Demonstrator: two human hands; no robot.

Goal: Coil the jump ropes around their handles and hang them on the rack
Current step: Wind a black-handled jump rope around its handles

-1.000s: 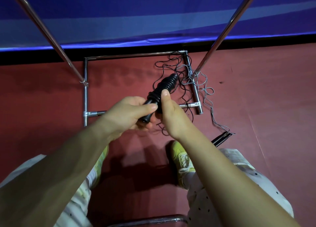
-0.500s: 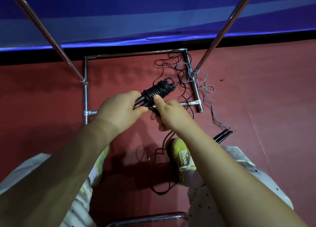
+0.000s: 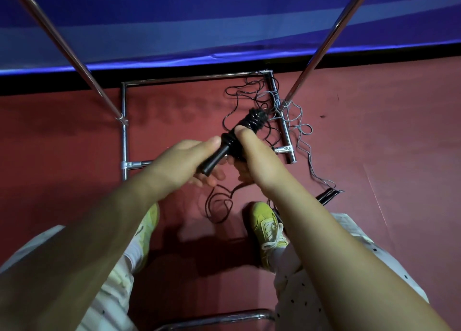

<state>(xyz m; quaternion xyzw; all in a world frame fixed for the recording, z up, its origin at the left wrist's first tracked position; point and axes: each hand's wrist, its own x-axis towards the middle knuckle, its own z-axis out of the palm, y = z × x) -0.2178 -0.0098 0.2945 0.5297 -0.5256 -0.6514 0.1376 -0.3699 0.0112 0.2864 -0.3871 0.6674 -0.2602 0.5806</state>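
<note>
Two hands at centre frame, left hand [image 3: 182,160] curled round bare end of black handles [image 3: 216,160], right hand [image 3: 254,156] gripping black jump rope [image 3: 252,122] coil, thumb pressing on top, loose cord over rack base [image 3: 124,141], grey rope [image 3: 300,133] tangled beside, no readable writing.

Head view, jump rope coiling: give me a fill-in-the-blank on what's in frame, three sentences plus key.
1. Both hands hold the black handle bundle; the cord wound round it is ____ in colour.
2. The right hand presses its ____ onto the coils.
3. The grey rope lies uncoiled on the ____ by the rack base, while the left hand grips the handle's bare end.

Missing words: black; thumb; floor
</note>
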